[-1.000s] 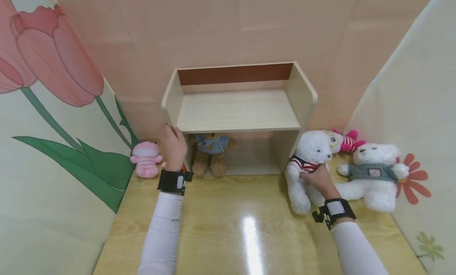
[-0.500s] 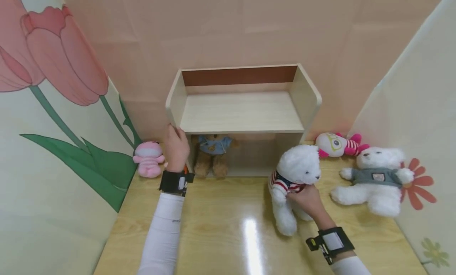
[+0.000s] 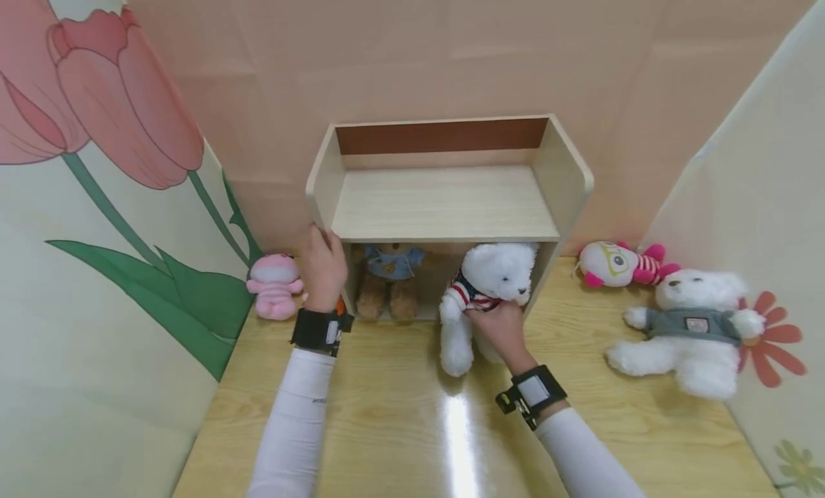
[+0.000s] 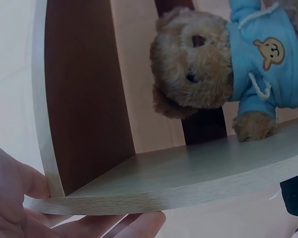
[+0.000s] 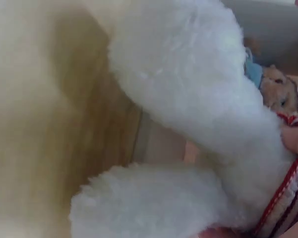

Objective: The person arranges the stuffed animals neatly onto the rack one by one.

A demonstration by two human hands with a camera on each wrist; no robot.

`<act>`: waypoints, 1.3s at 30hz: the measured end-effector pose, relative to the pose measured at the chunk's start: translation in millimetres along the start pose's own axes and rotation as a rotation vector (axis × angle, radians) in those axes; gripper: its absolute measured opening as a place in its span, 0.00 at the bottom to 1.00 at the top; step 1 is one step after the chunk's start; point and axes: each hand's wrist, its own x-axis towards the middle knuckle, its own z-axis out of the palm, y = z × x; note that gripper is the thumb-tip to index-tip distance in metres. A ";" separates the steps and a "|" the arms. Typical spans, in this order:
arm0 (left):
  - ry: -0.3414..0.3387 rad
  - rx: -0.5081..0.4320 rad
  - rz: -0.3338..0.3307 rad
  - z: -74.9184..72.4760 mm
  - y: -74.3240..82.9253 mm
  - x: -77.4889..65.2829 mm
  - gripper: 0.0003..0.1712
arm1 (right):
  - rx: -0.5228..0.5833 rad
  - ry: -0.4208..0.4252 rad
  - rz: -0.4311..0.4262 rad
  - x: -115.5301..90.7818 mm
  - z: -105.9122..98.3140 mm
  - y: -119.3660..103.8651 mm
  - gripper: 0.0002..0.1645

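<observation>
Done: 1 brown bear (image 3: 390, 286) is inside the shelf (image 3: 445, 200), below | In work: striped-top bear (image 3: 501, 265) before the shelf's lower opening, seemingly not fully inside | Hands: left hand (image 3: 324, 270) curled on shelf's left edge, right hand (image 3: 503, 329) grasping striped-top bear | Remaining beside shelf: pink doll (image 3: 275, 289) left; goggled doll (image 3: 614, 264), grey-shirted bear (image 3: 696, 324) right

White bear (image 3: 498, 267): I see fluffy white fur, a dark nose and dark eyes, held at the body by my right hand (image 3: 501, 324).
Bear's shirt (image 3: 461, 290): red, white and navy, striped.
Bear's pose: roughly upright, face turned down to the right, legs lowest; I can't tell whether they touch the table (image 3: 387, 412).
Bear's place: before the right end of the shelf's lower opening.
Shelf (image 3: 445, 197): pale wood, two levels, upright near the table's back edge; my left hand (image 3: 324, 270) grips its left front edge.
</observation>
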 end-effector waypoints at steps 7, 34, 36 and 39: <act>-0.009 0.036 -0.015 1.0 -2.9 0.4 0.20 | -0.049 0.118 -0.053 38.2 23.9 3.5 0.46; 0.036 0.053 0.033 3.2 -4.5 -0.8 0.19 | 0.066 0.115 0.180 110.7 110.6 10.0 0.53; 0.037 0.054 0.034 3.2 -4.8 0.0 0.19 | 0.068 0.118 0.164 111.7 113.1 8.0 0.49; 0.030 0.054 0.026 2.4 -5.7 1.2 0.20 | 0.076 0.097 0.153 112.1 115.7 4.1 0.46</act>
